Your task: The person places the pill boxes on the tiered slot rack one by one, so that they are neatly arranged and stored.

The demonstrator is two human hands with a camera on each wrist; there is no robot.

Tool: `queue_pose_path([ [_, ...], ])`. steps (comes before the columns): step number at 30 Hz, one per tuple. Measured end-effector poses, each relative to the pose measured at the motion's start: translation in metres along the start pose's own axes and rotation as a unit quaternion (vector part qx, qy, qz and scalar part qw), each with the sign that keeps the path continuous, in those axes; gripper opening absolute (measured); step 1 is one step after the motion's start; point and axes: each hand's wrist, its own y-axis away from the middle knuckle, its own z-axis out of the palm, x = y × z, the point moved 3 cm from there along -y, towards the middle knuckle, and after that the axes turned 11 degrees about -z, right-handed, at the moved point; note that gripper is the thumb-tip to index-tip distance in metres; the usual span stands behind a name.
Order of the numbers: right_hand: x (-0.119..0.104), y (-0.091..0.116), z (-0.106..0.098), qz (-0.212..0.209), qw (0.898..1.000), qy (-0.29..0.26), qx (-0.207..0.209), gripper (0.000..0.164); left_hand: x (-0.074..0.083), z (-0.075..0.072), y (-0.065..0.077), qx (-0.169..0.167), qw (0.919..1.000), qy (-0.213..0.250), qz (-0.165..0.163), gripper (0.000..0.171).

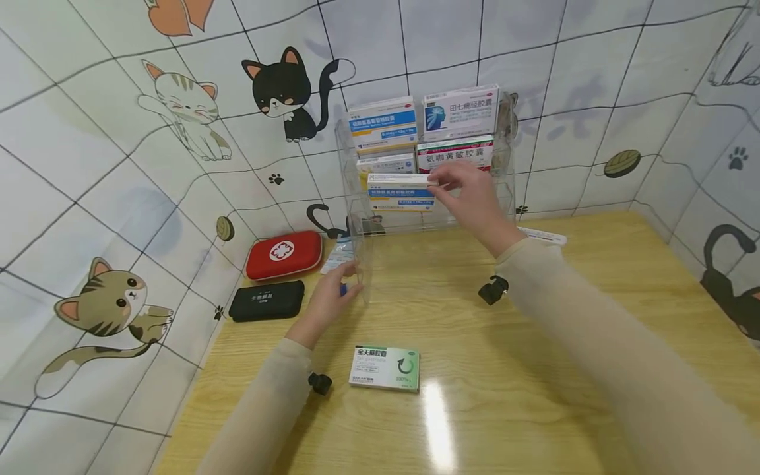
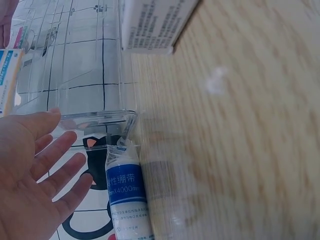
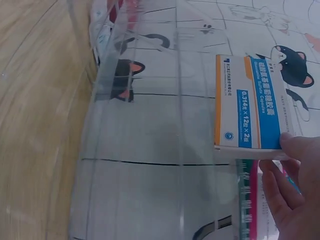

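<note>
My right hand (image 1: 469,198) pinches a blue, white and orange capsule box (image 1: 399,192) by its right end, in front of a clear acrylic rack (image 1: 363,264). In the right wrist view that capsule box (image 3: 247,102) shows its printed front, with the thumb at its edge. Behind it the rack's upper tiers bear a similar blue-striped box (image 1: 382,125), a white and purple box (image 1: 462,113), a red and green box (image 1: 456,152) and a partly hidden yellow-white box. My left hand (image 1: 331,293) is at the rack's left side, fingers loosely extended beside its clear edge (image 2: 97,117).
A green and white capsule box (image 1: 384,368) lies on the wooden table in front. To the left are a red first-aid case (image 1: 284,255), a black case (image 1: 266,301) and a wrapped bandage roll (image 2: 129,195). A white stick-shaped item (image 1: 543,235) lies right of the rack, against the tiled wall.
</note>
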Motion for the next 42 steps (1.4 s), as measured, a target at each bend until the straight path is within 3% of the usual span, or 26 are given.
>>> queue_pose_path([
  [8, 0.011, 0.01, 0.019, -0.01, 0.999, 0.005, -0.047, 0.017, 0.001, 0.004, -0.001, -0.001, 1.0, 0.003, 0.006, 0.057],
  [16, 0.013, 0.012, 0.025, -0.043, 0.997, 0.033, -0.058, 0.022, 0.002, 0.003, -0.003, -0.005, 1.0, -0.004, -0.007, 0.058],
  [22, -0.009, 0.038, 0.021, -0.052, 0.996, 0.032, -0.071, 0.034, 0.002, 0.002, -0.002, -0.009, 0.9999, -0.007, -0.004, 0.059],
  [26, -0.031, 0.067, 0.025, -0.047, 0.992, 0.014, -0.113, 0.038, 0.0, 0.002, -0.003, -0.009, 0.9999, -0.006, 0.002, 0.059],
  [34, -0.061, 0.128, 0.039, -0.065, 0.975, 0.0, -0.213, 0.035, -0.001, 0.0, -0.004, -0.006, 0.9999, -0.008, -0.005, 0.058],
  [37, -0.068, 0.15, 0.043, -0.029, 0.965, -0.01, -0.262, 0.036, 0.0, 0.0, -0.004, -0.009, 0.9999, -0.006, -0.008, 0.059],
  [42, -0.077, 0.183, 0.054, 0.053, 0.936, -0.059, -0.342, 0.039, -0.002, 0.0, -0.003, -0.015, 0.9997, -0.007, -0.018, 0.059],
])
